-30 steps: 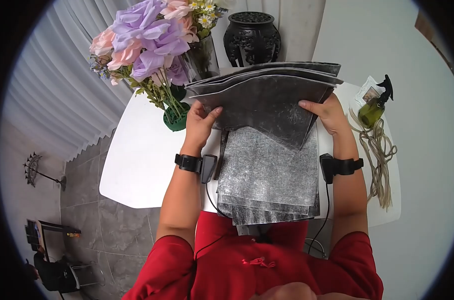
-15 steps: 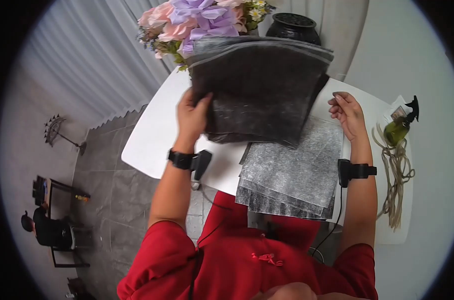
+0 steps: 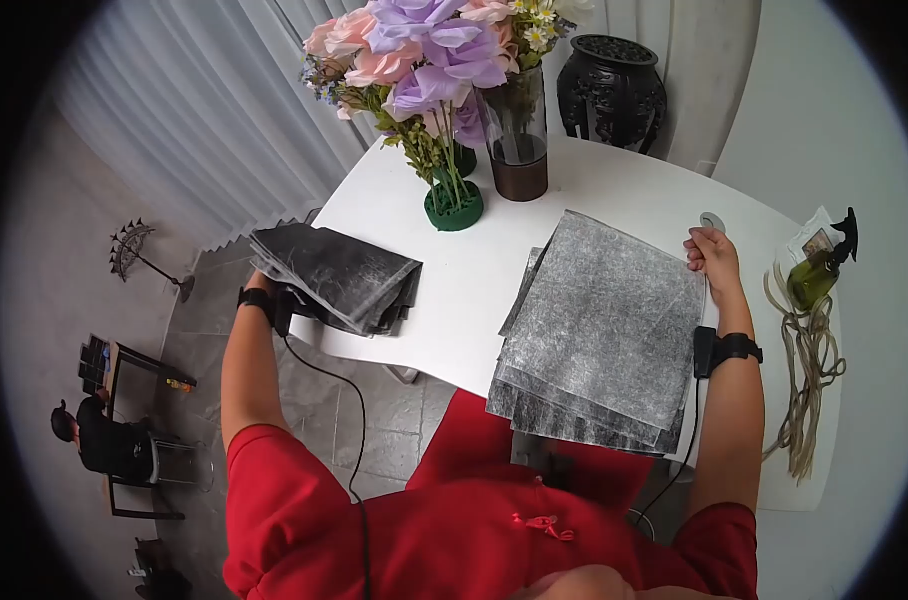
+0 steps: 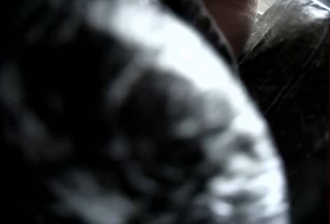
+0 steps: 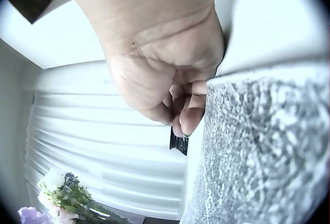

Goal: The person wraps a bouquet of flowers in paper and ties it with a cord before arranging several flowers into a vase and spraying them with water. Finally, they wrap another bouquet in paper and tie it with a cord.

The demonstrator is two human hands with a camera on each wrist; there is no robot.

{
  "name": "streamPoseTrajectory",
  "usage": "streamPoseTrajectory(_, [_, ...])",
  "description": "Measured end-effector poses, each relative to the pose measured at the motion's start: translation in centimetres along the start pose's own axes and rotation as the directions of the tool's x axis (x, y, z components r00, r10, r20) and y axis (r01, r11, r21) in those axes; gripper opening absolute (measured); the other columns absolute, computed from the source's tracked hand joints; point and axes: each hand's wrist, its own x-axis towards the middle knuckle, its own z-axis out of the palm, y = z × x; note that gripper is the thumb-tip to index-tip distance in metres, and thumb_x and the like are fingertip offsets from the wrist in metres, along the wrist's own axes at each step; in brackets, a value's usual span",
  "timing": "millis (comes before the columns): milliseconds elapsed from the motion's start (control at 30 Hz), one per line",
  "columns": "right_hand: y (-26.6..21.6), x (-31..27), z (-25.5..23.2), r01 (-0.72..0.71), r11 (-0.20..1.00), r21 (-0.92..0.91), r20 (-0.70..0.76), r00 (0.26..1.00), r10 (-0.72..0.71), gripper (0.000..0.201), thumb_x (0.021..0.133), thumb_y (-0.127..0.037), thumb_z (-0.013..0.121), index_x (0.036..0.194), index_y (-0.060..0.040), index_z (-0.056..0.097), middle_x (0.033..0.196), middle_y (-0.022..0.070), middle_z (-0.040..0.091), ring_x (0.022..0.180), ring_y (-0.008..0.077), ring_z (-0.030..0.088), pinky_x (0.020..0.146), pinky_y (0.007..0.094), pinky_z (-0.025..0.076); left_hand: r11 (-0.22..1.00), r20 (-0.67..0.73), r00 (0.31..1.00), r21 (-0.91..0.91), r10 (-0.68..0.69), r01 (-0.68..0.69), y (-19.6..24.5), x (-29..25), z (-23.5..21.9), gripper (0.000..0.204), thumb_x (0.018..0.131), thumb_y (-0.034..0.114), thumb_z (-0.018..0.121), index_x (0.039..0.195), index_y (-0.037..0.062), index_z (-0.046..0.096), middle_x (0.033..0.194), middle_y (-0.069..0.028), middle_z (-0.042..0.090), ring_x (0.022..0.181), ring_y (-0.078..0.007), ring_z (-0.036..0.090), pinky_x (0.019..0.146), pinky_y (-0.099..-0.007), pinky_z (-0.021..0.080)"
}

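At the table's left edge, my left hand [image 3: 262, 281] holds a folded bundle of dark sheets [image 3: 339, 275], its fingers mostly hidden behind them. Blurred sheet [image 4: 154, 105] fills most of the left wrist view, with some skin of the hand [image 4: 232, 2] at the top. A stack of grey, speckled sheets [image 3: 604, 320] lies fanned at the table's front. Just off its upper right corner is my right hand [image 3: 714, 262], fingers loosely curled and holding nothing. The right wrist view has that hand [image 5: 165, 74] beside the grey sheet [image 5: 263, 141].
Flowers [image 3: 439, 60] in a green base [image 3: 454, 207] and a glass vase [image 3: 519, 140] stand at the back. On the right lie a green pump bottle [image 3: 812, 280] and tan cords [image 3: 804, 370]. Behind the table is a black stand [image 3: 612, 95]; a seated person [image 3: 114, 440] is far left.
The left hand has carried the dark sheets from above the stack to the left, where they now hang folded. The right hand, which held their other side, has let go and lowered beside the stack.
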Motion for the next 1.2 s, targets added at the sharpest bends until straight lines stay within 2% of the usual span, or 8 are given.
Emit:
streamPoseTrajectory(400, [-0.1,0.3,0.0,-0.021,1.0,0.018,0.02,1.0,0.021,0.021,0.09,-0.018,0.059,0.103,-0.0017,0.059,0.082,0.0051,0.061,0.062,0.0078,0.052,0.053,0.0223,0.047,0.83,0.154,0.833,-0.1,-0.532,0.549,-1.6,2.9,-3.5,0.031,0.092,0.02,0.048,0.11,-0.0007,0.062,0.103,-0.0089,0.065,0.096,-0.022,0.06,0.086,-0.0296,0.047])
streamPoseTrajectory(433, [-0.1,0.3,0.0,-0.014,1.0,0.008,0.019,1.0,0.014,0.021,0.09,-0.018,0.059,0.102,-0.0016,0.059,0.082,0.0051,0.061,0.062,0.0078,0.052,0.054,0.0222,0.047,0.829,0.151,0.832,-0.096,-0.534,0.55,-3.9,3.1,-4.7,0.031,0.092,0.02,0.048,0.11,-0.0007,0.062,0.103,-0.0089,0.065,0.096,-0.022,0.06,0.086,-0.0296,0.047])
streamPoseTrajectory(500, [-0.1,0.2,0.0,-0.01,1.0,0.014,0.013,1.0,0.009,0.021,0.089,-0.019,0.059,0.102,-0.0016,0.059,0.082,0.0051,0.061,0.062,0.0078,0.052,0.054,0.022,0.047,0.885,0.417,0.803,0.375,-0.427,0.276,-9.8,4.8,-8.2,0.031,0.092,0.017,0.048,0.113,-0.0019,0.062,0.112,-0.0102,0.064,0.097,-0.018,0.059,0.092,-0.0326,0.044])
streamPoseTrajectory(633, [0.2,0.2,0.2,0.002,1.0,-0.023,0.009,1.0,-0.002,0.022,0.089,-0.019,0.058,0.102,-0.0013,0.06,0.081,0.0052,0.061,0.063,0.0079,0.051,0.055,0.0223,0.048,0.774,0.302,0.723,0.383,-0.621,0.505,-6.4,2.3,-6.5,0.034,0.087,0.019,0.05,0.109,-0.0036,0.064,0.109,-0.0139,0.065,0.101,-0.0223,0.059,0.093,-0.033,0.042])
streamPoseTrajectory(767, [-0.5,-0.3,0.3,-0.001,0.998,-0.055,0.0,1.0,0.001,0.023,0.089,-0.019,0.058,0.103,-0.001,0.06,0.082,0.0054,0.061,0.064,0.0081,0.051,0.055,0.0228,0.048,0.762,0.325,0.737,0.522,-0.592,0.383,-8.3,1.5,-3.4,0.035,0.083,0.021,0.054,0.107,-0.0024,0.065,0.107,-0.0126,0.065,0.098,-0.0228,0.058,0.089,-0.0332,0.043])
streamPoseTrajectory(900, [-0.7,-0.1,0.4,-0.023,0.998,-0.063,-0.005,1.0,0.022,0.023,0.089,-0.019,0.058,0.103,-0.0015,0.059,0.082,0.005,0.06,0.063,0.0078,0.051,0.054,0.0222,0.047,0.632,0.276,0.571,0.396,-0.774,0.666,-8.5,1.7,-2.4,0.038,0.077,0.026,0.063,0.105,0.0007,0.067,0.104,-0.0102,0.065,0.095,-0.0207,0.059,0.086,-0.0343,0.045])
streamPoseTrajectory(1133, [-0.6,0.1,0.4,-0.031,0.998,-0.059,0.002,1.0,0.031,0.021,0.089,-0.02,0.06,0.101,-0.0028,0.059,0.081,0.0036,0.06,0.063,0.0063,0.051,0.053,0.0207,0.046,0.628,0.231,0.613,0.521,-0.755,0.578,-5.4,2.8,-3.4,0.045,0.078,0.032,0.067,0.11,0.0011,0.064,0.105,-0.0109,0.066,0.096,-0.0241,0.061,0.084,-0.033,0.046])
streamPoseTrajectory(1200, [-0.6,0.1,0.4,-0.016,0.998,-0.065,-0.004,1.0,0.016,0.021,0.089,-0.02,0.06,0.101,-0.0027,0.059,0.081,0.0034,0.06,0.063,0.0059,0.051,0.053,0.0201,0.045,0.6,0.129,0.775,0.715,-0.618,0.359,-4.9,1.9,-4.0,0.061,0.077,0.037,0.071,0.126,0.0058,0.053,0.114,-0.0119,0.062,0.106,-0.0285,0.058,0.091,-0.0412,0.044])
